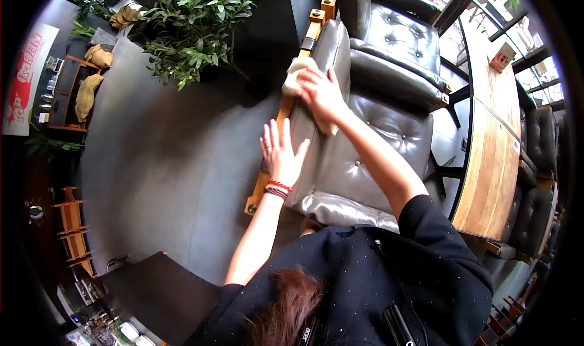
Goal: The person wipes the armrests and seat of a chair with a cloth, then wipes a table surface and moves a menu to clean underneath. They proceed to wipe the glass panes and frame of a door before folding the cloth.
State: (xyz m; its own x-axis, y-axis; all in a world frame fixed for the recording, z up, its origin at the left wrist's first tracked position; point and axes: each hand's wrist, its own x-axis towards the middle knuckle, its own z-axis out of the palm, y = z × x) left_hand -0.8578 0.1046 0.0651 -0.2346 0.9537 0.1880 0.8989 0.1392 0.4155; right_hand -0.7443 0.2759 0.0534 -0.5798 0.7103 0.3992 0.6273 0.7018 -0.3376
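My right hand [322, 95] presses a pale yellow cloth [294, 77] against the top of a grey leather armchair's backrest [334, 51]. Part of the cloth bunches over the wooden rail, and another bit shows below the palm. Lower on the same backrest, my left hand [283, 159] lies flat with fingers spread, beside the wooden frame [258, 191]; it holds nothing. Red and dark beaded bracelets [278, 189] circle the left wrist. The tufted seat [377, 136] of the armchair is to the right of both hands.
Another leather armchair [404, 33] stands just beyond. A long wooden table [486, 169] runs along the right, bearing a small sign box [502, 57]. Leafy plants [194, 30] rise at upper left. A dark tabletop [161, 291] sits at lower left on the grey floor [176, 182].
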